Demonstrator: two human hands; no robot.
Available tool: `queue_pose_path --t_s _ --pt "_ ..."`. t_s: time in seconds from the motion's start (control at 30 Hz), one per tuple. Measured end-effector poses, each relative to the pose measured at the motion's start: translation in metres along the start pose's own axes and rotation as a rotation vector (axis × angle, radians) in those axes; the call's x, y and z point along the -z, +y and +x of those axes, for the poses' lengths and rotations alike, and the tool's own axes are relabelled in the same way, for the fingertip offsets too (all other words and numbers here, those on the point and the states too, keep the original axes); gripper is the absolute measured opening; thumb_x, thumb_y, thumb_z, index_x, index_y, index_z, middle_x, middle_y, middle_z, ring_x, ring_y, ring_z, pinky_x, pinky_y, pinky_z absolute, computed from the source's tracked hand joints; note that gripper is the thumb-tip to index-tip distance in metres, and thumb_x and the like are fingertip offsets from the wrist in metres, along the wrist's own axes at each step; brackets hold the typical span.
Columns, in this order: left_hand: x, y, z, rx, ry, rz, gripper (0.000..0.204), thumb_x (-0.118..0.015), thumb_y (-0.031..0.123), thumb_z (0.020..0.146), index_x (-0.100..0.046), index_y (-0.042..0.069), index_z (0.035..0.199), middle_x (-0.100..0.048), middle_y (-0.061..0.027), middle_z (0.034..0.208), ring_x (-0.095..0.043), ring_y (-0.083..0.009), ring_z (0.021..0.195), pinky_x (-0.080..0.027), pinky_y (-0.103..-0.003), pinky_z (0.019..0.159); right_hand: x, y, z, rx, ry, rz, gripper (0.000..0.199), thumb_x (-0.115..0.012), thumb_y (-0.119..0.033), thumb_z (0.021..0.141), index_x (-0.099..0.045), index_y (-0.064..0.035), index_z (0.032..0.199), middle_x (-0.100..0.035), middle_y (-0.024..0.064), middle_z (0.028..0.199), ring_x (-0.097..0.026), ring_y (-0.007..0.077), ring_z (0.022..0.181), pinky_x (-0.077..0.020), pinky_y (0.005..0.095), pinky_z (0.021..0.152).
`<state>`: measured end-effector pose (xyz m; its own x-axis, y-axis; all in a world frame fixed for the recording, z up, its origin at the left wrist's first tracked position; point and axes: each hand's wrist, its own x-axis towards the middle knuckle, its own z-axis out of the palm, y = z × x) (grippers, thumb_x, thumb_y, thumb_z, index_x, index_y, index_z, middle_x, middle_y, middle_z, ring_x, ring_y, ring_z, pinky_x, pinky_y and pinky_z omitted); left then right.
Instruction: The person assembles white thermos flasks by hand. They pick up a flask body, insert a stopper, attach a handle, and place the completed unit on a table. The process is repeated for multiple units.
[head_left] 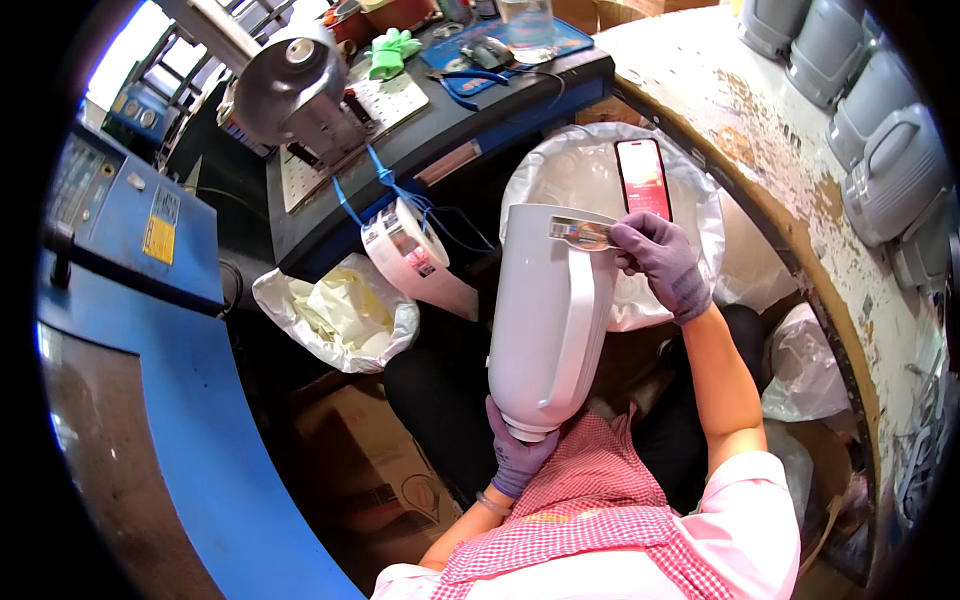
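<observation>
A pale grey plastic jug body (535, 320) with a long side handle lies tilted across my lap, its threaded neck toward me. My left hand (518, 458), in a purple glove, is wrapped round the neck from below. At the wide far end, my gloved right hand (665, 262) pinches the right edge of a small printed label (580, 232). The label lies against the jug just beyond the handle; whether it is fully stuck down I cannot tell. A roll of labels (405, 240) hangs from blue cord to the left of the jug.
Beyond the jug is a large white-lined container (560, 165), with a lit phone (643, 180) at its far side. A small lined bin (345, 315) holds crumpled paper. Several grey jug bodies (890, 170) stand on the worn curved table (720, 90). Blue machinery (200, 440) borders the left; pliers (465, 80) lie on the bench.
</observation>
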<state>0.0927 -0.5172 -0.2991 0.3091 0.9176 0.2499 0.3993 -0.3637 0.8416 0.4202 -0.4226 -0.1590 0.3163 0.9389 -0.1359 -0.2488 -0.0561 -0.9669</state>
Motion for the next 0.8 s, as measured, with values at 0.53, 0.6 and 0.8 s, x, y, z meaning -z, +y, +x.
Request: queue_pose_path --t_s 0.53,0.6,0.8 --pt "-0.011 0.004 0.003 -0.038 -0.029 0.067 0.126 -0.086 0.019 0.070 0.006 0.002 0.155 -0.044 -0.0275 0.144 -0.055 -0.0371 0.126 -0.048 -0.044 0.099 -0.001 0.009 0.015 -0.001 0.029 0.045 0.021 -0.073 -0.023 0.092 -0.069 -0.0028 0.096 -0.067 -0.0001 0.078 -0.059 0.0048 0.065 -0.0459 0.0192 0.059" --pt "-0.013 0.005 0.004 -0.052 -0.027 0.084 0.126 -0.086 0.019 0.070 0.006 0.001 0.155 -0.044 -0.0277 0.144 -0.055 -0.0375 0.126 -0.048 -0.044 0.099 0.002 0.009 0.016 0.002 0.022 0.042 0.025 -0.075 -0.024 0.090 -0.070 -0.0004 0.098 -0.068 0.0017 0.079 -0.061 0.0054 0.067 -0.0490 0.0195 0.061" --pt "-0.012 0.009 0.007 -0.075 -0.034 0.080 0.126 -0.086 0.018 0.071 0.007 0.001 0.155 -0.044 -0.0280 0.144 -0.055 -0.0381 0.126 -0.048 -0.044 0.099 0.001 0.011 0.018 0.008 0.025 0.041 0.027 -0.077 -0.024 0.088 -0.071 0.0010 0.097 -0.068 0.0025 0.080 -0.061 0.0056 0.067 -0.0496 0.0205 0.060"
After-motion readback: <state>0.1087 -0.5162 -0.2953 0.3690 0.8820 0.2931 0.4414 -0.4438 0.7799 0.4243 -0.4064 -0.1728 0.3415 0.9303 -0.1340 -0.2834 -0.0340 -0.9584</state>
